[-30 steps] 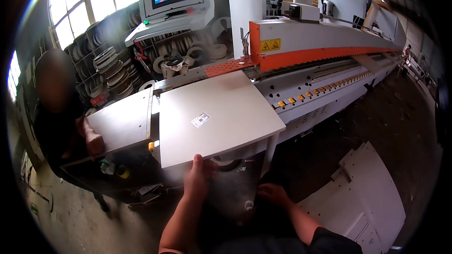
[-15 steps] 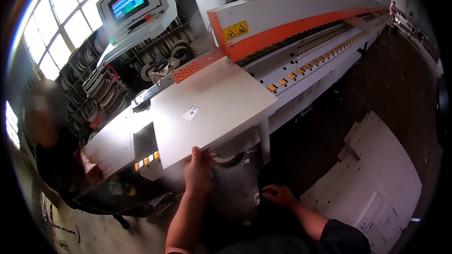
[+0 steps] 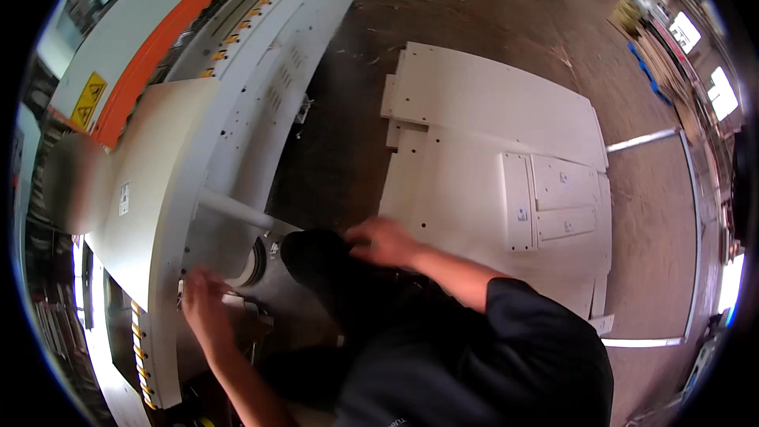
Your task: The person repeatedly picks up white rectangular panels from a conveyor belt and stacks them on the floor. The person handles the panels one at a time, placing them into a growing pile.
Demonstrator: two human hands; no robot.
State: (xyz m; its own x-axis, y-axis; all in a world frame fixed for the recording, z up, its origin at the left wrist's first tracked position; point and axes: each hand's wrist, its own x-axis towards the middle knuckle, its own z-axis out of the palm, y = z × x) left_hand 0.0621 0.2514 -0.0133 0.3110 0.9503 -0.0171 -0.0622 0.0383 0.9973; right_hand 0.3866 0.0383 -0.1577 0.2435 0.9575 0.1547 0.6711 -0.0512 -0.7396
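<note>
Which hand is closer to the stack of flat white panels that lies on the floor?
Right. The right hand reaches over the near edge of the stack of flat white panels; the left hand is far off, at the edge of the white board on the machine.

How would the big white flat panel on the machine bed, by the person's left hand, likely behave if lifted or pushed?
The large white flat panel looks thin-edged yet holds flat, so it is probably stiff. Its broad face suggests awkward weight for the left hand alone. The smooth surface would likely slide easily on the machine bed.
</note>
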